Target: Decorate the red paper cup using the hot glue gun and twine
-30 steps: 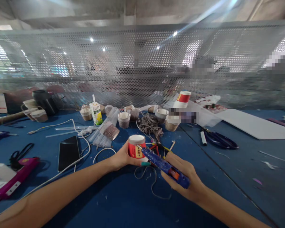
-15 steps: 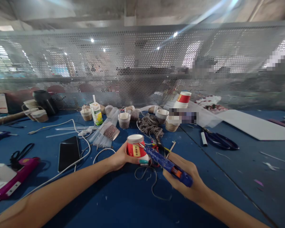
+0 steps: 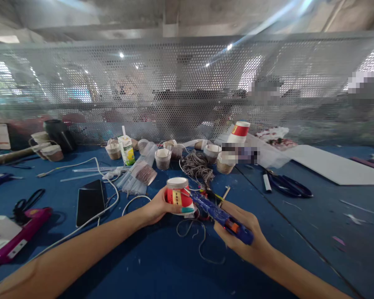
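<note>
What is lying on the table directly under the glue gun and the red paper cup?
A loose loop of grey twine trails on the blue table below the glue gun and red paper cup. Red and yellow bits show behind the gun; the hands hide the rest.

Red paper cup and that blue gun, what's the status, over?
Left hand grips red paper cup, upside down. Right hand holds blue glue gun, nozzle at cup's side. Loose twine lies beneath.

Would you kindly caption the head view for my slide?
Left hand steadies an upturned red cup; right hand aims a blue glue gun at it.
</note>
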`<control>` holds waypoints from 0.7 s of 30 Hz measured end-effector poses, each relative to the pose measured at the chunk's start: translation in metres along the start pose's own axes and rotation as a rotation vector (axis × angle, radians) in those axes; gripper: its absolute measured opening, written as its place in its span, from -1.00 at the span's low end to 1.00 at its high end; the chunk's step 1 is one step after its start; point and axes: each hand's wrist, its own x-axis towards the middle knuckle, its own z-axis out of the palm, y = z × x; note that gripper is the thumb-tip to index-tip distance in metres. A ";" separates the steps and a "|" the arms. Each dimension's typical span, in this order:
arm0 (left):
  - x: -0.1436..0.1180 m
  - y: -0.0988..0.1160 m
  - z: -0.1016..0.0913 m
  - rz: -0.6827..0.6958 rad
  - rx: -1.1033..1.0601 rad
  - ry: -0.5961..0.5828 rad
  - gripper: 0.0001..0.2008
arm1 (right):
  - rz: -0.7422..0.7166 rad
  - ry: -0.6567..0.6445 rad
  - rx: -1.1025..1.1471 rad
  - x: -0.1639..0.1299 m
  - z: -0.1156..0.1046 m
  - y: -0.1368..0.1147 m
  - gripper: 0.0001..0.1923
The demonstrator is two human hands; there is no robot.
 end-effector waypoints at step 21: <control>0.000 0.000 -0.001 0.032 0.007 -0.084 -0.43 | 0.016 0.015 -0.006 -0.001 0.003 0.007 -0.86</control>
